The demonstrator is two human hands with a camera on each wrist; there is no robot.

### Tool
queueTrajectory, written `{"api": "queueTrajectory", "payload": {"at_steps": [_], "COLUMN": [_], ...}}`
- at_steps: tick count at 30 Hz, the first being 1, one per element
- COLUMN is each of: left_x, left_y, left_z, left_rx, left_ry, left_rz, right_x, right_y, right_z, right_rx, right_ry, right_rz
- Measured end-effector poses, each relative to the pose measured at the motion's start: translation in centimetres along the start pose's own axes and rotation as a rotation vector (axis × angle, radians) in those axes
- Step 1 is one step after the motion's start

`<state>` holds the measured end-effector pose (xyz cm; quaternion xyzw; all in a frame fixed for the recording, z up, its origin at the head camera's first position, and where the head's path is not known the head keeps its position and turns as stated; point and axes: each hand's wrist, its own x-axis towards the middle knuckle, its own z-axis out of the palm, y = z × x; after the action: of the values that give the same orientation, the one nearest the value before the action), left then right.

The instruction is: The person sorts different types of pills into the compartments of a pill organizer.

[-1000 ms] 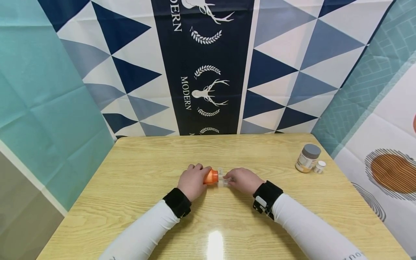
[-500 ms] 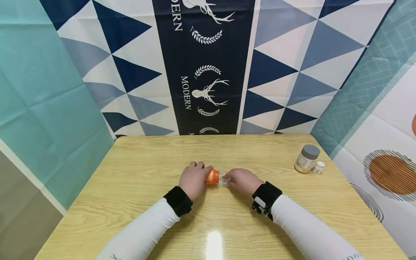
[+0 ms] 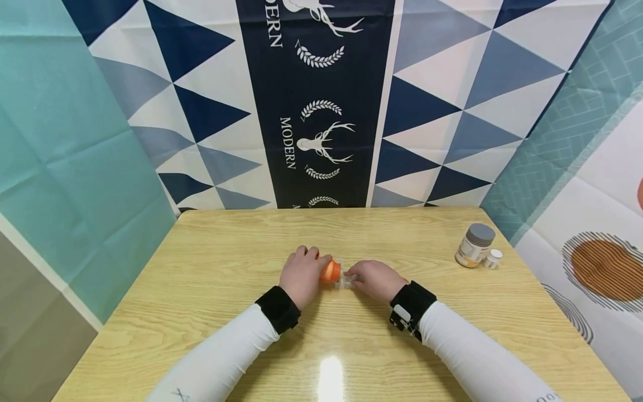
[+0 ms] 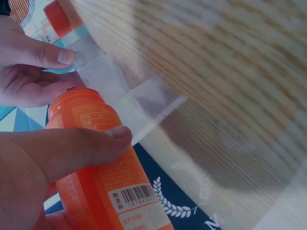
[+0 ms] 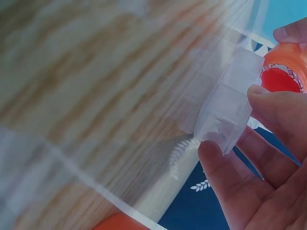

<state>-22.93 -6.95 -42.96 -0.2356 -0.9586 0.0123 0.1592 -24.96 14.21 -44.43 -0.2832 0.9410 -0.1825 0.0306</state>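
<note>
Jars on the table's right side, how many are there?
2: a grey-lidded jar near the right edge of the table, and a small white-capped jar just right of it. None looks hidden.

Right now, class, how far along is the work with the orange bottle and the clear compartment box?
Done: the orange bottle is uncapped, its mouth open. In hand: the left hand grips it tipped toward the clear compartment box, which the right hand pinches. Left: nothing visibly sits in the compartments; the grey-lidded jar stands untouched.
</note>
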Motion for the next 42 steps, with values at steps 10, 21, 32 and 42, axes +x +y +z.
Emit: {"api": "queueTrajectory", "payload": {"at_steps": [10,21,32,42], "left_x": [0.46,0.65,0.77,0.89], "left_y": [0.35,0.75,0.99,1.01], "left_z": [-0.25,-0.52,-0.25,-0.14], "left_rx": [0.029,0.079,0.104,0.117], "left_ry": [-0.026,-0.026,-0.04,-0.016], "left_rz": [0.013,0.04,0.041,0.054], "right_x": [0.01,-0.11,-0.13,-0.21], "right_y": [0.06,0.13,0.16,0.06], "right_z": [-0.02,-0.21,0.07,-0.06], "right_rx": [-0.014,-0.031,-0.033,-0.021], "right_ry": [0.003,0.018,0.023,0.034], "right_rz": [-0.024,-0.064,-0.041,-0.054]}}
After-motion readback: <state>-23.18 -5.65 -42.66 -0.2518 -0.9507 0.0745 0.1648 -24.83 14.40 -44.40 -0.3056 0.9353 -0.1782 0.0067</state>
